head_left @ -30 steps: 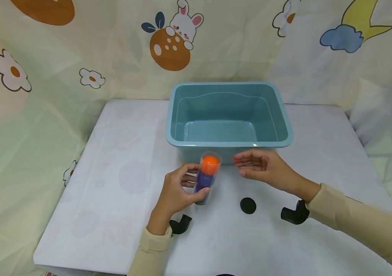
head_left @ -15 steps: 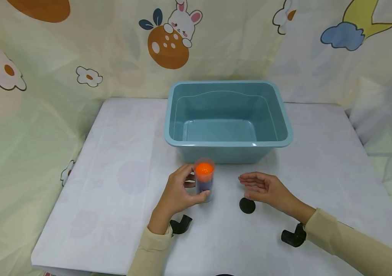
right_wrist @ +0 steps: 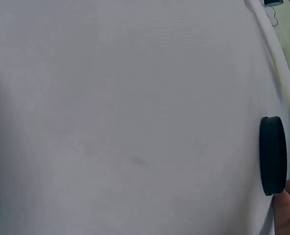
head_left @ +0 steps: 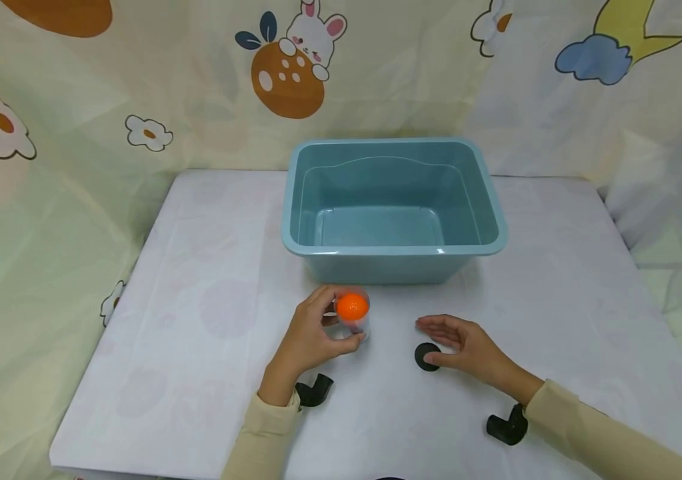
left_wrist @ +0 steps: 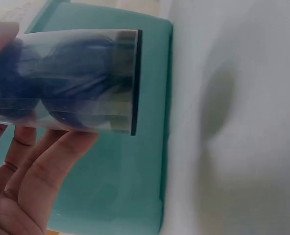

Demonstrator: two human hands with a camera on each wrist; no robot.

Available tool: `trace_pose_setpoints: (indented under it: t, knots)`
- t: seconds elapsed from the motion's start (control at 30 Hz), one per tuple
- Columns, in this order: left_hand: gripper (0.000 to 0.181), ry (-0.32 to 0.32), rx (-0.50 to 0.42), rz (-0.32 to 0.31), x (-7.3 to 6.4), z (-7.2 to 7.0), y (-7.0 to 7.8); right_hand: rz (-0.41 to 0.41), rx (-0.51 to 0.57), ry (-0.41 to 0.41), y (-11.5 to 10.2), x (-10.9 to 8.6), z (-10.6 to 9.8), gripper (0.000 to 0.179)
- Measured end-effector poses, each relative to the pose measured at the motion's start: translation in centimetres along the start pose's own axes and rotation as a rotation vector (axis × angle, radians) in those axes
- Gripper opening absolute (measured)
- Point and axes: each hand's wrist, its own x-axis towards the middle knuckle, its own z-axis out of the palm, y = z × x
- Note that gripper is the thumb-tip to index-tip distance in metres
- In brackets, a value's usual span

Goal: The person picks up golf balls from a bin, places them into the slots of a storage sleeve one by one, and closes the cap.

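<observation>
Your left hand point(head_left: 311, 337) curls around a clear tube point(head_left: 354, 313) standing on the table point(head_left: 197, 347), an orange ball point(head_left: 353, 306) at its open top and dark balls below; it looks light, stiff and slick, so grip its middle. Your right hand point(head_left: 467, 343) lies flat, fingers straight, thumb touching the black lid point(head_left: 425, 357). The blue tub point(head_left: 391, 250) just beyond both hands holds nothing.

The left hand point(head_left: 307, 340) has lowered the clear plastic tube point(head_left: 353, 315) holding an orange ball point(head_left: 353, 306). The right hand point(head_left: 467, 347) dropped to the flat black round lid point(head_left: 425, 357), apparently touching it.
</observation>
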Motion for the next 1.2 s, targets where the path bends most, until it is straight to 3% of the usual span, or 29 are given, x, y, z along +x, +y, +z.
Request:
trace_pose_setpoints:
  t: [0.3,0.63,1.2]
  knots:
    - [0.053,-0.027,0.007,-0.025,0.1,0.2,-0.4,0.018,-0.135,0.022,0.3,-0.5,0.6,0.062]
    - [0.052,-0.046,0.033,-0.037,0.2,0.4,-0.8,-0.092,-0.433,0.027,0.3,-1.1,1.3,0.059]
    - [0.053,-0.07,0.038,-0.043,0.4,0.6,-0.9,-0.079,-0.478,0.024,-0.2,-1.0,1.5,0.051]
